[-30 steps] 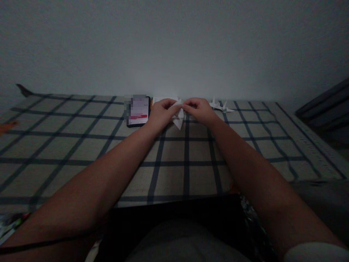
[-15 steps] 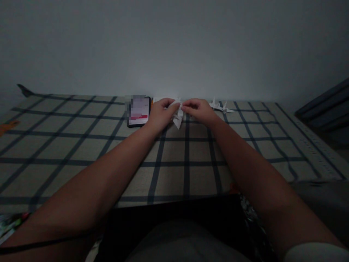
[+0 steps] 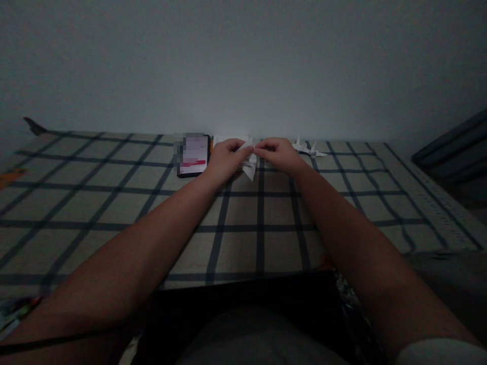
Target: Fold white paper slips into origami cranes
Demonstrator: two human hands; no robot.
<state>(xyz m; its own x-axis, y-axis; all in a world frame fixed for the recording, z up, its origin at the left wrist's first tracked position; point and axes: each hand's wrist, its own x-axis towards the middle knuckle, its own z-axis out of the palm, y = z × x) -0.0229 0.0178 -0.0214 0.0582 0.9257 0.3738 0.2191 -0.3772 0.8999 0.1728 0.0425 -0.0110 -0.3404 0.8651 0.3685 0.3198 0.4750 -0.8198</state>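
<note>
A folded piece of white paper [image 3: 249, 170] is between my two hands, one pointed corner hanging down toward me. My left hand [image 3: 227, 158] is closed on its left side, thumb lying across the top. From the right, my right hand [image 3: 277, 151] pinches its upper edge with thumb and forefinger, the fingertips of both hands almost meeting. Fine folds are hard to make out in the dim light. Just right of my right hand lie white origami cranes [image 3: 310, 149], partly hidden behind it.
A phone [image 3: 195, 157] with a lit screen lies left of my left hand. Behind that hand are white paper sheets [image 3: 228, 138]. A checked cloth [image 3: 243, 238] covers the table, which meets a wall [image 3: 243, 71]. An orange object [image 3: 11, 177] is at the far left.
The folded paper has shifted slightly right and down, with its lower corner turned a little to the right. My left thumb has moved slightly right, closer to my right fingertips.
</note>
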